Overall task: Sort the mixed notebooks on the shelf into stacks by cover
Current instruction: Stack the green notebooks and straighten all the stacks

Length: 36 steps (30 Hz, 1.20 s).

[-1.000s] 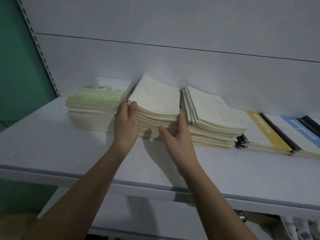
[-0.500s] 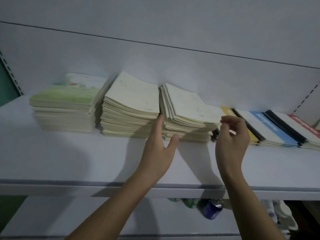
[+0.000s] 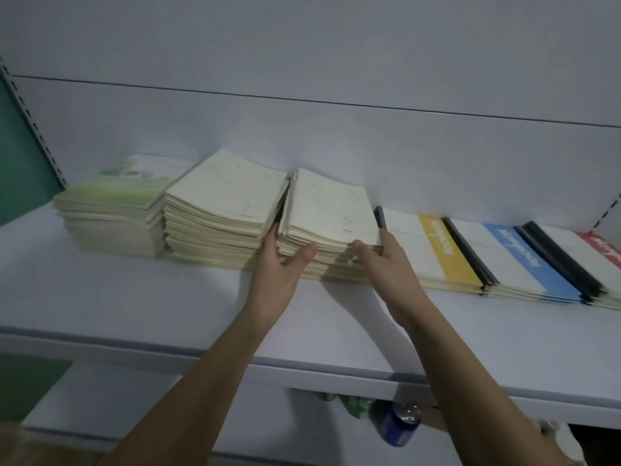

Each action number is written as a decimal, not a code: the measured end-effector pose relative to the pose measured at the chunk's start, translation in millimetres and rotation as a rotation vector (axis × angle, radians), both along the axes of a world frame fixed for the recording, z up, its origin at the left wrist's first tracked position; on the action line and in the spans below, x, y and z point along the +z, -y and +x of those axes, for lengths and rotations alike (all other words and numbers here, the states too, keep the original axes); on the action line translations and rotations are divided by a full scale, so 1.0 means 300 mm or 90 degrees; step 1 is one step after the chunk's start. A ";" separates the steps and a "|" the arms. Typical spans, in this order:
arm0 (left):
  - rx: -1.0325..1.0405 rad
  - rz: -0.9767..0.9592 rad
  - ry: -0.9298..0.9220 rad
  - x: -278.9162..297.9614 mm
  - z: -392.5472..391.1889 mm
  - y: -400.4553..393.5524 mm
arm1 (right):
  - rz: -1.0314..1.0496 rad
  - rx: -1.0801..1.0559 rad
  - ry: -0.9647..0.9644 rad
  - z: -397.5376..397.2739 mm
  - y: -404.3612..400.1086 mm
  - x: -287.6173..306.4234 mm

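On the white shelf (image 3: pixel 141 304), at the middle of the row of notebooks, I am holding the right-hand cream stack (image 3: pixel 331 210) between both hands. My left hand (image 3: pixel 280 264) is lying against the stack's left side, fingers straight and pressed together in the gap beside the neighbouring cream stack (image 3: pixel 218 203), thumb spread out along the front edges. My right hand (image 3: pixel 386 260) is gripping the stack's right front corner, thumb across the front of the pages and fingers curled round the right side. To the left, the two cream stacks are standing just beside each other, and a green-covered stack (image 3: pixel 111 196) is sitting farther left, near the slotted upright (image 3: pixel 30 119). To the right, flatter notebooks are overlapping in a row: a yellow-banded notebook (image 3: pixel 443 250), a blue-banded notebook (image 3: pixel 524 260), black spines (image 3: pixel 557 260), and a red-banded notebook (image 3: pixel 605 250) at the frame edge. Below the shelf, a blue can (image 3: pixel 400 425) is lying on the lower level.
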<state>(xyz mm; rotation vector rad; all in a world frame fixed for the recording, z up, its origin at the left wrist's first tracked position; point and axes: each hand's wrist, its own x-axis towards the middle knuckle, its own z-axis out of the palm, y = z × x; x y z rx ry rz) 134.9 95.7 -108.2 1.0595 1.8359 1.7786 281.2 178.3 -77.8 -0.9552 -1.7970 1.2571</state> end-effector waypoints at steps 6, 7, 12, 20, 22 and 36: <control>-0.002 -0.033 -0.024 0.016 -0.003 -0.003 | 0.010 -0.046 0.138 -0.023 0.006 0.027; -0.006 -0.042 -0.018 0.028 -0.003 0.000 | -0.021 -0.045 0.145 -0.029 -0.001 0.035; -0.012 -0.051 0.058 0.078 -0.013 -0.004 | -0.193 -0.094 0.068 -0.037 -0.048 0.048; -0.020 -0.073 0.115 0.070 -0.020 -0.049 | -0.198 -0.089 0.055 -0.031 -0.047 0.027; -0.014 -0.073 0.133 0.077 -0.013 -0.052 | -0.197 -0.082 0.062 -0.035 -0.051 0.029; -0.011 -0.089 0.193 0.086 -0.015 -0.021 | -0.293 0.025 -0.102 -0.006 -0.110 -0.016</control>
